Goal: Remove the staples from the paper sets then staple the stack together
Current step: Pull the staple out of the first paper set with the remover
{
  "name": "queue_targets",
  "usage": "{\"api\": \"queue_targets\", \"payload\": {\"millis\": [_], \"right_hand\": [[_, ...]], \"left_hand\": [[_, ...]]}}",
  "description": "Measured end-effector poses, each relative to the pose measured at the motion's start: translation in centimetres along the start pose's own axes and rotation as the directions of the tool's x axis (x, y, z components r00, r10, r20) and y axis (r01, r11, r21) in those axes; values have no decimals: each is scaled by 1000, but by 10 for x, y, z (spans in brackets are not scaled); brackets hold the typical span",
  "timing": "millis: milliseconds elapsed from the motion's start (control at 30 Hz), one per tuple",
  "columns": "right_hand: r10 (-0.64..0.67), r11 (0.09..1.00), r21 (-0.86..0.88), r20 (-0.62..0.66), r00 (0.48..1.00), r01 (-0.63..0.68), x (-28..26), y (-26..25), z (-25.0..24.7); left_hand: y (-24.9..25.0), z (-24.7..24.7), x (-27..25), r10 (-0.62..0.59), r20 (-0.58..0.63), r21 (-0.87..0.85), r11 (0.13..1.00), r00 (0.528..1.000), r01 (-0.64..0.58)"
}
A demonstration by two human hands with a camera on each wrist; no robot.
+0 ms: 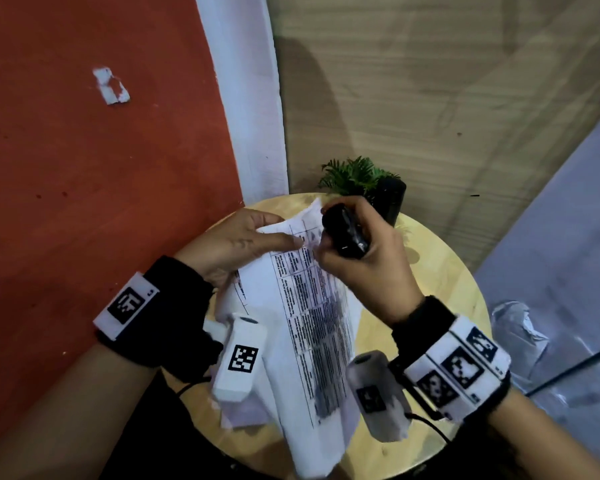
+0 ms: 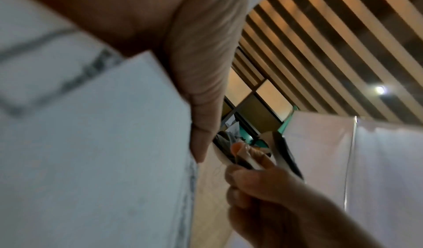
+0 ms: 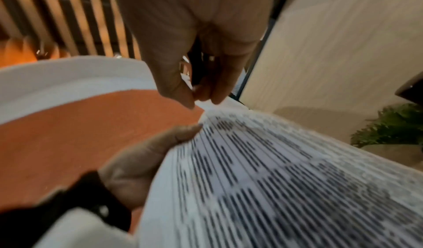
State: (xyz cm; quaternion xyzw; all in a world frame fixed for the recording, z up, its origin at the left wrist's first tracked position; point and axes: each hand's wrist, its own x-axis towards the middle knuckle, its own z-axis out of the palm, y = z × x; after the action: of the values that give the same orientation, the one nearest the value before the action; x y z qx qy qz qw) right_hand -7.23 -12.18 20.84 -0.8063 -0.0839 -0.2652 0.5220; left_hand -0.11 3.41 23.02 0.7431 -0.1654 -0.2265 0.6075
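Note:
A set of printed white sheets [image 1: 312,320] is lifted over a small round wooden table [image 1: 444,278]; its lower end droops toward me. My left hand [image 1: 243,242] pinches the sheets near their top left corner, thumb on the printed side. My right hand [image 1: 361,258] grips a black stapler [image 1: 343,233] at that same top corner. In the right wrist view the right hand's fingertips [image 3: 213,94] meet at the corner of the sheets [image 3: 274,179], and the left thumb [image 3: 183,134] lies on the page edge. The left wrist view shows paper [image 2: 103,152] close up. No staple can be made out.
A small green plant in a black pot [image 1: 378,188] stands at the table's far edge, just behind my right hand. More white paper [image 1: 246,414] lies on the table under my left wrist. A red wall is on the left, a wood-grain panel behind.

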Motion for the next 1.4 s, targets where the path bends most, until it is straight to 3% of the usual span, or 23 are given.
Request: {"api": "queue_targets", "payload": {"millis": [100, 267, 367, 433, 533, 600, 667, 800, 967, 1267, 1400], "right_hand": [[109, 989, -104, 43, 993, -104, 7, 8, -12], [194, 870, -451, -59, 979, -199, 12, 51, -25], [214, 817, -526, -107, 971, -238, 10, 70, -23], [177, 857, -460, -162, 971, -233, 10, 72, -22], [267, 959, -31, -239, 934, -282, 13, 66, -25], [372, 905, 296, -201, 906, -306, 16, 65, -27], [460, 816, 431, -78, 884, -387, 20, 68, -28], [475, 666, 570, 172, 863, -481, 23, 68, -26], [478, 516, 736, 176, 860, -438, 24, 68, -23], [562, 552, 734, 23, 827, -396, 11, 58, -14], [580, 630, 708, -154, 800, -320, 8, 50, -19]], "left_hand": [[-3, -9, 2, 74, -7, 76, 994, 997, -73], [0, -22, 5, 184, 61, 343, 919, 981, -194], [5, -26, 7, 211, 114, 428, 871, 971, -240], [9, -27, 8, 212, 145, 440, 861, 966, -255], [16, -31, 7, 188, 177, 422, 872, 966, -247], [21, -34, 5, 182, 204, 399, 882, 962, -251], [26, -37, 3, 179, 231, 395, 881, 956, -261], [32, -38, 2, 188, 289, 390, 873, 939, -294], [26, -41, 5, 221, 265, 449, 833, 939, -323], [19, -19, 16, 374, 100, 629, 694, 922, -350], [21, -20, 12, 347, 142, 552, 750, 927, -365]]}}
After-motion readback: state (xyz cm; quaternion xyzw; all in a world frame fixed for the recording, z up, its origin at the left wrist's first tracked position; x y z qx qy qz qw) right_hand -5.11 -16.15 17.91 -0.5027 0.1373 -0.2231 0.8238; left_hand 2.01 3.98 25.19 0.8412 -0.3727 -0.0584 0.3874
